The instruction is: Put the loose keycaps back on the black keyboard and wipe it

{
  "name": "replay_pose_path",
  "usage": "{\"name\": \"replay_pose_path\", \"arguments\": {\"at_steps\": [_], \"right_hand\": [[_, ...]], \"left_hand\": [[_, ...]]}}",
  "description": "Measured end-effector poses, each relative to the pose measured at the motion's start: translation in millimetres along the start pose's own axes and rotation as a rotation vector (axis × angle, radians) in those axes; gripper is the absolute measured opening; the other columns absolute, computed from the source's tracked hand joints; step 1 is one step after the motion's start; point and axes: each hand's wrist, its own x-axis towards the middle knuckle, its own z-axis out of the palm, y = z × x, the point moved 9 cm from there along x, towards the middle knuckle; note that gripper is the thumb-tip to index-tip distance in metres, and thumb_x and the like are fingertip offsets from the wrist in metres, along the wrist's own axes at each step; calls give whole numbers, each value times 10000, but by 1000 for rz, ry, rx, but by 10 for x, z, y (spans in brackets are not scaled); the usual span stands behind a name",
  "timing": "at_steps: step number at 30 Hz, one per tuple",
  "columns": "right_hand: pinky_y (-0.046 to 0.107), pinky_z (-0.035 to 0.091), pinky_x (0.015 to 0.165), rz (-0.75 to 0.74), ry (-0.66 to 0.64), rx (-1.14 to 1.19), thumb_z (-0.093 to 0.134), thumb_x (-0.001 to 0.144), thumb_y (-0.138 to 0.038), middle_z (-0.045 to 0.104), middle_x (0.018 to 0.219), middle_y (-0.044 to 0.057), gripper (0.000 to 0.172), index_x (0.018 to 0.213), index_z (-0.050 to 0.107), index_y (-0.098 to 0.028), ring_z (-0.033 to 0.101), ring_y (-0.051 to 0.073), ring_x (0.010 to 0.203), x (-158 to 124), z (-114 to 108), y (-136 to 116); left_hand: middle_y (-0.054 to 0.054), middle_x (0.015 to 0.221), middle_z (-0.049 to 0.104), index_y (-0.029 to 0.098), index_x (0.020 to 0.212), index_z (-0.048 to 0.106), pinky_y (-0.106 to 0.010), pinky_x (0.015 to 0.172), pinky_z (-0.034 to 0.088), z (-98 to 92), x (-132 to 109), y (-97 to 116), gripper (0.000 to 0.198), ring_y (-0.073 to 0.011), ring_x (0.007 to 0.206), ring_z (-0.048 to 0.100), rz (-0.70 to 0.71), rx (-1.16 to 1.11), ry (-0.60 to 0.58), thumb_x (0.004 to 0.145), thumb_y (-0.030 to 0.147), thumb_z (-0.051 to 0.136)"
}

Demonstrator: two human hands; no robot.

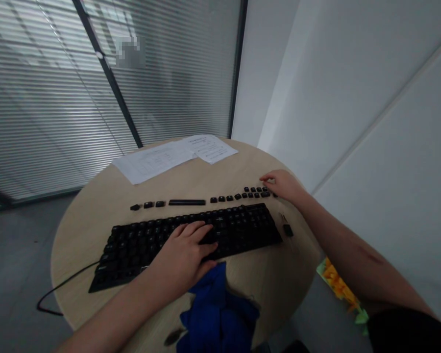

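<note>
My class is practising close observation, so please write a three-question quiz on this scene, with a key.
1. Which hand rests on the keyboard? A) left B) right C) neither
2. Fill the gap: the right hand is at the right end of a line of loose ____.
3. True or false: the blue cloth lies on the far side of the keyboard.

Key:
1. A, the left hand.
2. Keycaps.
3. False; the blue cloth lies on the near side.
</note>
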Motion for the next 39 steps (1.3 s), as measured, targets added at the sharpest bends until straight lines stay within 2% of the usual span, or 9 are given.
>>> {"name": "replay_pose_path", "arguments": {"at_steps": [6, 9, 12, 15, 25, 28, 31, 35, 39], "right_hand": [[266, 479, 1102, -20, -87, -54, 592, 903, -275, 664, 1200, 40, 312, 1162, 762, -235, 620, 127, 1150, 240, 190, -191], [268, 485, 1102, -28, -107, -76, 597, 890, -259, 663, 1202, 39, 309, 1148, 766, -245, 618, 126, 1154, 286, 238, -228], [293, 496, 1093, -21, -132, -97, 603, 884, -263, 666, 1192, 26, 312, 1152, 761, -276, 622, 136, 1150, 306, 261, -209], [290, 505, 1078, -21, -155, -111, 614, 882, -272, 671, 1178, 20, 306, 1151, 760, -286, 627, 132, 1138, 305, 270, -189], [252, 506, 1068, -43, -179, -99, 599, 900, -299, 665, 1198, 27, 309, 1164, 757, -270, 625, 122, 1139, 292, 318, -192], [244, 499, 1076, -51, -186, -88, 606, 900, -318, 668, 1189, 32, 302, 1150, 762, -255, 622, 119, 1139, 317, 332, -180], [216, 496, 1059, -55, -195, -77, 628, 887, -324, 679, 1154, 42, 285, 1113, 773, -229, 625, 109, 1105, 343, 339, -165], [205, 499, 1019, -48, -199, -66, 641, 875, -334, 689, 1105, 33, 271, 1089, 777, -238, 634, 99, 1041, 351, 344, -152], [192, 492, 994, -58, -199, -62, 644, 869, -347, 689, 1091, 24, 267, 1082, 779, -259, 635, 92, 1023, 344, 355, -166]], "left_hand": [[-108, 1347, 626, 246, 1124, 752, -557, 1070, 448, -128, 105, 207, 260, -333, 1247, 544, 19, 12, 35, 906, 380, 706], [-117, 1130, 690, 157, 1280, 660, -515, 983, 491, -59, 157, 392, 381, -296, 1074, 591, 32, 26, 28, 953, 349, 634], [-108, 1010, 690, 137, 1170, 703, -533, 1012, 463, 45, 213, 508, 326, -304, 1042, 581, 19, 66, 34, 941, 364, 658], [-99, 944, 680, 138, 1043, 734, -572, 1059, 423, 90, 257, 526, 286, -309, 1022, 574, -17, 98, 39, 911, 389, 702], [-95, 889, 680, 174, 1023, 742, -638, 1080, 372, -34, 148, 534, 282, -304, 956, 571, -87, 150, 131, 887, 419, 710], [-96, 845, 683, 183, 918, 751, -643, 1042, 401, -78, 211, 519, 253, -318, 944, 586, -87, 126, 91, 861, 430, 733], [-102, 827, 698, 189, 837, 756, -551, 915, 494, -194, 529, 421, 229, -328, 924, 618, -77, 82, -21, 878, 410, 711], [-115, 964, 729, 198, 979, 781, -411, 865, 509, -384, 1332, 124, 208, -290, 962, 650, -88, 43, -41, 943, 283, 595], [-95, 1028, 748, 237, 1079, 781, -337, 851, 496, -232, 2119, -200, 240, -249, 957, 667, -101, -2, -73, 917, 233, 604]]}}
